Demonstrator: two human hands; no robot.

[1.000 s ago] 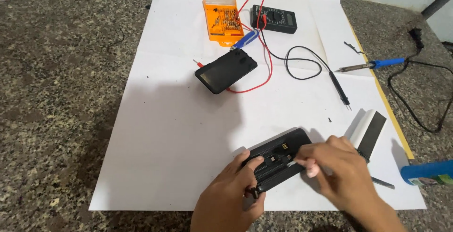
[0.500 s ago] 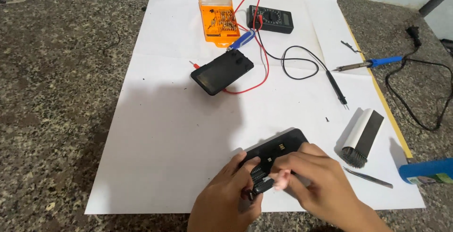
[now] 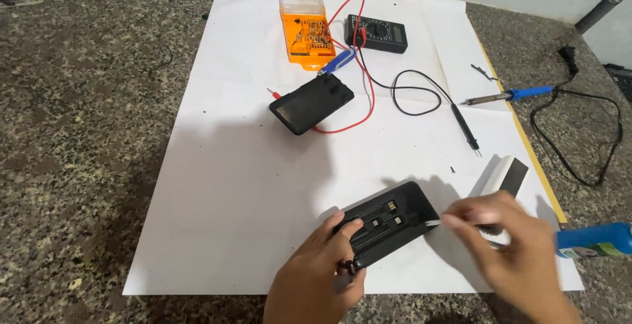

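Black casing near paper's front edge, left hand gripping it, right hand pinching thin tool.

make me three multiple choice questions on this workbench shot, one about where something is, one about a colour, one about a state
1. Where is the multimeter?
A. at the far end of the white paper sheet
B. under the left hand
C. off the paper, on the stone

2. What colour is the bit case beside it?
A. green
B. orange with a clear lid
C. red

3. What is the left hand doing?
A. resting flat on bare paper
B. gripping the soldering iron
C. holding the black casing

Answers:
1 A, it lies by the paper's far edge.
2 B, its tray is orange.
3 C, its fingers rest on the casing's near end, while the right hand is blurred at the other end.
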